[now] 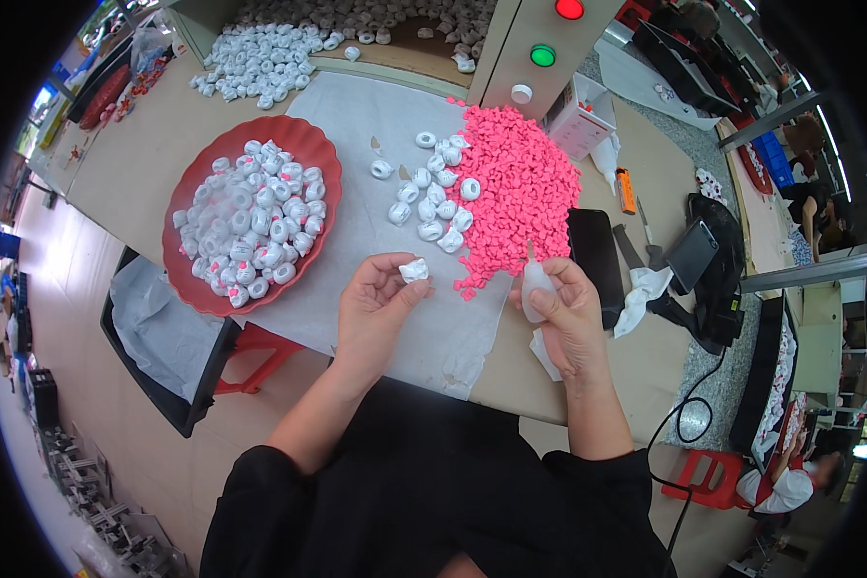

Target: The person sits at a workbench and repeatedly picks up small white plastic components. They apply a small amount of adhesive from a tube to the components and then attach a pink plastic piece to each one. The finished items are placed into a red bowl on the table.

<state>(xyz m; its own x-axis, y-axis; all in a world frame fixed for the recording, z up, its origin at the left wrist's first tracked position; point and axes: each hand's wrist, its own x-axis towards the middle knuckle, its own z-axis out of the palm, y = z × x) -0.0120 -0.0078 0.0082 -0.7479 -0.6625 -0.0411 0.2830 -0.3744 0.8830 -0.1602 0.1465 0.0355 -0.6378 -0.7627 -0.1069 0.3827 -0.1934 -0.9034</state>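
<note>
A workshop table spreads across my view. My left grip pinches a white piece; my right grip is wrapped around a squeeze bottle. Left of both, the red bowl is loaded with finished-looking pieces, some showing pink, so I judge plenty done; loose white rings and a pink heap beyond my grips seem left. My left grip partly hides its piece; I can't tell whether it carries pink.
</note>
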